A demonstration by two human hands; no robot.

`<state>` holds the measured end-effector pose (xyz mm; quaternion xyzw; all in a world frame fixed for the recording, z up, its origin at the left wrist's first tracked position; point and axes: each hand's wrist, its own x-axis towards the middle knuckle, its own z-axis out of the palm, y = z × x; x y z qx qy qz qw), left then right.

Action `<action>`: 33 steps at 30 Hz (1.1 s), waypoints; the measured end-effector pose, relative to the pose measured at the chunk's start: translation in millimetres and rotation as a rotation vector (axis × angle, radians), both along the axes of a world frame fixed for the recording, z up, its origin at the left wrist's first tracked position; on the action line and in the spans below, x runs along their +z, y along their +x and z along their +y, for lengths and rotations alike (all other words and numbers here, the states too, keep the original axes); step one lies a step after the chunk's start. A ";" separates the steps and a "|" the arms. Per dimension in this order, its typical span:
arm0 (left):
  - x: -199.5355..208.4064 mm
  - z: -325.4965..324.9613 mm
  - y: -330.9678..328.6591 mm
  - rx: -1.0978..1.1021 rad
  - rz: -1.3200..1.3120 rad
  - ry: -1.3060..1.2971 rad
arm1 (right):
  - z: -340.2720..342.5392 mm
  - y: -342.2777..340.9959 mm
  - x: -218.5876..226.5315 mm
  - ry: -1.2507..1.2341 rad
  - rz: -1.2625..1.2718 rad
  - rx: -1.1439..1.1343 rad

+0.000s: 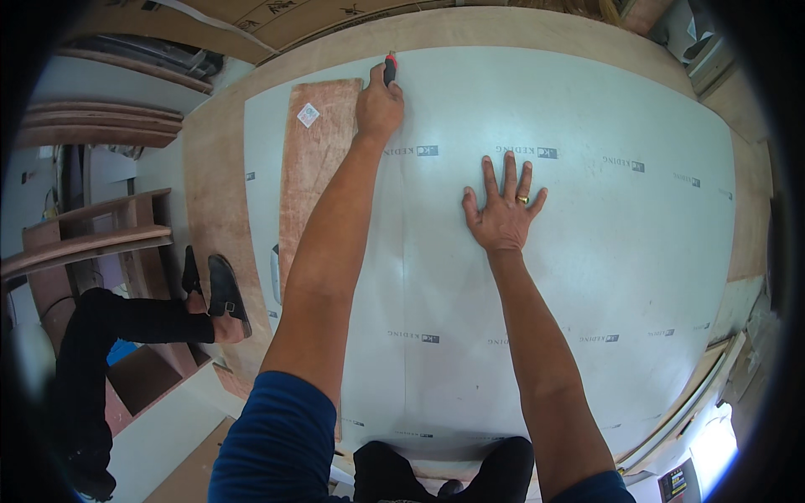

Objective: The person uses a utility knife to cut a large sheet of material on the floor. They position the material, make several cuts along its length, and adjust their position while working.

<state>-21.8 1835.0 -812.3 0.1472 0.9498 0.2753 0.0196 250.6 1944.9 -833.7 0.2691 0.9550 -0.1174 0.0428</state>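
Note:
A large pale grey laminate sheet (pixel 620 243) with rows of printed marks lies flat in front of me. At its far edge my left hand (pixel 379 109) is closed round a red-and-black utility knife (pixel 391 70), whose tip reaches the edge; the blade is too small to make out. Just left of that hand, a long reddish wooden board (pixel 323 126) with a white sticker lies on the sheet, partly hidden under my left forearm. My right hand (pixel 505 214), a ring on one finger, presses flat on the middle of the sheet with fingers spread. A faint line runs down the sheet between my hands.
Plywood (pixel 220 193) shows around the sheet's edges. Another person's dark shoe (pixel 226 289) rests on it at the left. Beside the board lies a small silvery object (pixel 275 272). Stacked wooden panels (pixel 101 126) stand at far left, brown cardboard (pixel 277 21) along the back.

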 end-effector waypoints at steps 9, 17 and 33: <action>-1.5 -0.2 1.2 0.012 -0.012 0.030 | 0.5 -0.7 0.9 -0.005 0.002 -0.005; -2.6 -1.4 1.2 -0.009 0.058 0.021 | -0.4 -2.5 3.4 -0.017 -0.051 -0.008; -0.7 -1.7 -6.6 -0.107 0.069 -0.032 | -1.7 -1.5 3.4 -0.015 0.019 -0.005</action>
